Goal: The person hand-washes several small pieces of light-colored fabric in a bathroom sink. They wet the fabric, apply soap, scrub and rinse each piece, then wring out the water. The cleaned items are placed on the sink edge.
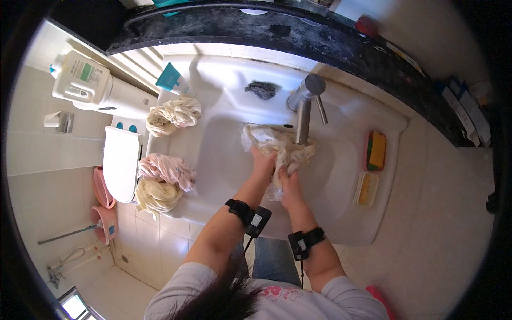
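Observation:
A wet, pale cloth (280,142) lies bunched in the white basin (224,168), under the spout of the metal faucet (304,116). My left hand (264,160) grips its left part, with the fingers mostly hidden in the folds. Close by on the right, my right hand (290,180) has hold of a hanging part of the same cloth. On the basin's left rim rest a twisted cream cloth (174,116), a pink patterned cloth (168,170) and a pale yellow cloth (158,196).
A teal and white tube (173,80) and a dark mesh scrubber (261,90) sit at the back. Sponges (376,151) and a soap dish (366,189) are on the right rim. A dark shelf (240,30) runs behind; a toilet (122,164) stands left.

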Tool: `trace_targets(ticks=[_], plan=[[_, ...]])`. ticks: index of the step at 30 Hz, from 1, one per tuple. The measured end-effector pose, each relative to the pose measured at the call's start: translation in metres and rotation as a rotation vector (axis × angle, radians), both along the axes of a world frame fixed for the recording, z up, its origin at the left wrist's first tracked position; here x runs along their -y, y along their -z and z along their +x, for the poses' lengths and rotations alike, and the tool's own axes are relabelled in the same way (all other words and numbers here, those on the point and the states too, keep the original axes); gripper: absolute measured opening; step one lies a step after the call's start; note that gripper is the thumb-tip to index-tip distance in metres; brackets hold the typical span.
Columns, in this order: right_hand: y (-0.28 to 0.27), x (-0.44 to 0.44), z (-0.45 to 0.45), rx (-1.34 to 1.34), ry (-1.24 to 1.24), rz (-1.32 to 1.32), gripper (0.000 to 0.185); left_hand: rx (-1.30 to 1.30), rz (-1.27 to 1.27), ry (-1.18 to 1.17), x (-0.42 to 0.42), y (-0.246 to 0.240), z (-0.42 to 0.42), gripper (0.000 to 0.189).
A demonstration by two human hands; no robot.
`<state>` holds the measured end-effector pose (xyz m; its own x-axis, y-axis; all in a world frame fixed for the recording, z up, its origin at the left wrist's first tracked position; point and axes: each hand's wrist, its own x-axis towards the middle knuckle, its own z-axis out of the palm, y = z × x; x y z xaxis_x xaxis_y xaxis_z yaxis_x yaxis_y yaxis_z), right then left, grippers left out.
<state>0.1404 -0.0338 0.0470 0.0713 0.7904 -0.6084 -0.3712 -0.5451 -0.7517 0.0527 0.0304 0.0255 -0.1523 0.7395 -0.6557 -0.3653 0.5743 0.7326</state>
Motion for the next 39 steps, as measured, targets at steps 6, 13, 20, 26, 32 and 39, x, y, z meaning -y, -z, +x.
trace_targets(ticks=[6,13,20,26,32,39], plan=[[-0.004,-0.039,-0.001,0.325,0.115,-0.096,0.063,-0.156,0.355,0.237,0.014,-0.009,0.004,0.029],[-0.027,-0.032,-0.003,0.700,-0.088,0.101,0.058,-0.713,0.348,0.674,0.008,0.016,-0.007,0.032],[-0.033,-0.041,0.065,1.159,-0.512,-0.185,0.041,-1.095,0.138,1.149,0.009,-0.056,-0.049,0.062],[0.000,-0.047,0.097,1.376,-0.473,0.099,0.050,-1.422,0.070,1.329,-0.012,-0.064,-0.050,0.077],[0.061,-0.060,0.060,1.402,-0.742,0.113,0.053,-1.315,0.218,1.210,-0.016,0.016,-0.033,0.068],[0.056,-0.055,0.041,1.382,-0.621,0.145,0.053,-1.192,0.288,1.215,-0.018,0.043,-0.041,0.064]])
